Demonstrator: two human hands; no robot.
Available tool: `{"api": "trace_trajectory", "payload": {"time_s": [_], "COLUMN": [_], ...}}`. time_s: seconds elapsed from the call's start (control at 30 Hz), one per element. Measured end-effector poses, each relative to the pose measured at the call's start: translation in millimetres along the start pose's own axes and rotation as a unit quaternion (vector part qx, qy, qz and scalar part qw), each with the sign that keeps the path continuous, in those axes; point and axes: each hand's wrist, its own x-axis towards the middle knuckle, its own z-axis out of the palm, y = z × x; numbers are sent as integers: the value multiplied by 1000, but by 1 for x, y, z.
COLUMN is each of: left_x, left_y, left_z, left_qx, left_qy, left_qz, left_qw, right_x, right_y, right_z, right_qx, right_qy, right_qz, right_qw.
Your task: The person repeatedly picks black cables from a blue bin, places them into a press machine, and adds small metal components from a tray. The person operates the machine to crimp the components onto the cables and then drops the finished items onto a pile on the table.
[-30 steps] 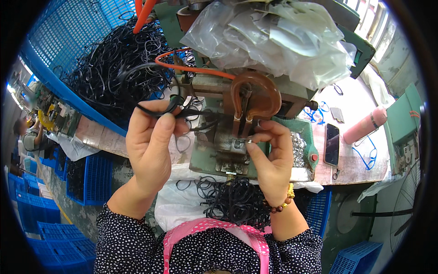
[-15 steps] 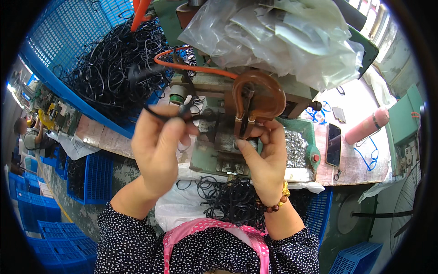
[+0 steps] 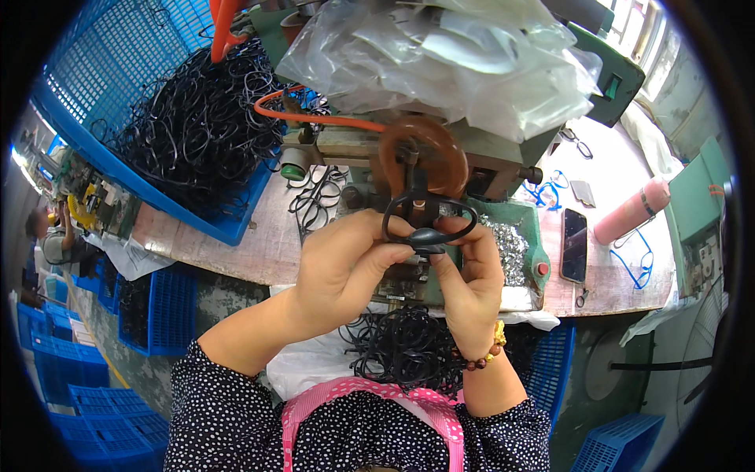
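Observation:
A black eyeglass frame is held up between my two hands in front of the machine. My left hand pinches its left side with thumb and fingers. At the other side, my right hand grips it too, a beaded bracelet on that wrist. Just behind the frame is the machine's brown curved guard, which the frame partly covers. Several black frames lie heaped on white cloth in my lap, below my hands.
A large blue crate full of black frames stands at the left. Clear plastic bags drape over the machine's top. To the right are a green tray of metal chips, a phone, a pink bottle and blue frames.
My left hand has swung right, from beside the machine to meet my right hand. My right hand has drawn away from the guard, and both now hold the frame.

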Motion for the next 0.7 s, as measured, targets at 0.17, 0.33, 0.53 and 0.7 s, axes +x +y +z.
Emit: {"api": "trace_trajectory", "payload": {"time_s": [0.17, 0.33, 0.53, 0.7], "left_x": [-1, -4, -7, -10], "left_y": [-6, -12, -15, -16], "left_z": [-2, 4, 6, 6], "left_qx": [74, 69, 61, 61], "left_qy": [-25, 13, 21, 14], "left_qz": [61, 92, 89, 89], "left_qw": [995, 993, 994, 994], "right_x": [-3, -4, -3, -3], "right_y": [5, 9, 10, 10], "right_z": [0, -2, -2, -2], "right_qx": [22, 17, 28, 47], "right_qy": [6, -5, -7, -8], "right_qz": [8, -2, 0, 14], "right_qw": [1000, 1000, 1000, 999]}}
